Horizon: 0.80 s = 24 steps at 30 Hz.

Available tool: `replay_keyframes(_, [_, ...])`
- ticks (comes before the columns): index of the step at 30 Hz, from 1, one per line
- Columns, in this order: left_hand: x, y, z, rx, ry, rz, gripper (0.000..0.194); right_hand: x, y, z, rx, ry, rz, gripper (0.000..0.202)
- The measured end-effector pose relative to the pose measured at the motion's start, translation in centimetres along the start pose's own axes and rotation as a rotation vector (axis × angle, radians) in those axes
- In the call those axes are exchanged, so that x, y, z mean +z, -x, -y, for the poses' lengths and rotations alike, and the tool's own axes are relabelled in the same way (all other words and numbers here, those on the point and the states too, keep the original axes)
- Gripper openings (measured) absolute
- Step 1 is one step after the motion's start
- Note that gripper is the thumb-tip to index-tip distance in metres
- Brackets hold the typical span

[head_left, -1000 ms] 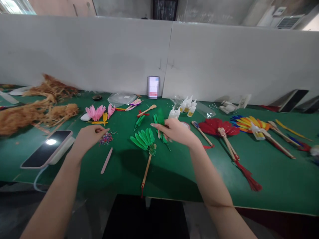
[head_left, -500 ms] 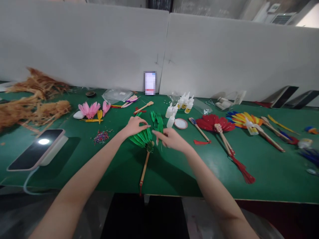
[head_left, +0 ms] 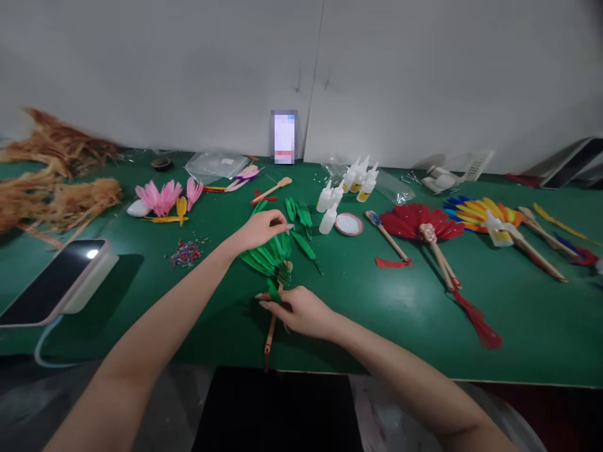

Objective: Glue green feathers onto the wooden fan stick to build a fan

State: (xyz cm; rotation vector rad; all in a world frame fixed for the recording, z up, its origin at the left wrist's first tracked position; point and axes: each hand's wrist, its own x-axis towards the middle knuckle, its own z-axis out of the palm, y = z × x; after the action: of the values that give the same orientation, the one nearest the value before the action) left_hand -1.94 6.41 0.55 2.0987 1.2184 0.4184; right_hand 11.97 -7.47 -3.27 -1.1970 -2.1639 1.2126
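Note:
A green feather fan lies before me, its feathers spread from the top of a wooden handle with a red cord at the end. Over its upper feathers is my left hand, thumb and fingers pinched together; what they hold, if anything, is hidden. My right hand is closed on a small green feather above the handle, just below the fan's base. Loose green feathers rest on the table right of the fan, with several more behind them.
White glue bottles stand beside a small dish of white stuff. A red feather fan and a multicoloured one lie to the right. Leftward are small beads, pink feathers and a phone on a stand.
My right hand has moved down and left, from the loose feathers to the fan's handle, with a small green feather in it. My left hand stays over the fan.

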Motion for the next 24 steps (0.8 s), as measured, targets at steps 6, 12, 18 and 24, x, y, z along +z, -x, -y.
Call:
replay_keyframes(6, [0.6, 0.3, -1.3, 0.076, -0.033, -0.134, 0.020, 0.3, -0.1, -0.1, 0.041, 0.040, -0.001, 0.045])
replay_keyframes(12, [0.7, -0.1, -1.4, 0.061, 0.022, -0.299, 0.019, 0.5, -0.2, 0.1, 0.081, 0.076, -0.020, 0.049])
replay_keyframes(18, [0.6, -0.4, -1.5, -0.012, 0.077, -0.406, 0.018, 0.3, -0.2, 0.3, 0.139, -0.001, -0.004, 0.052])
replay_keyframes(24, [0.2, -1.0, -1.3, -0.032, 0.121, -0.493, 0.016, 0.3, -0.2, 0.3, 0.128, -0.008, -0.007, 0.049])
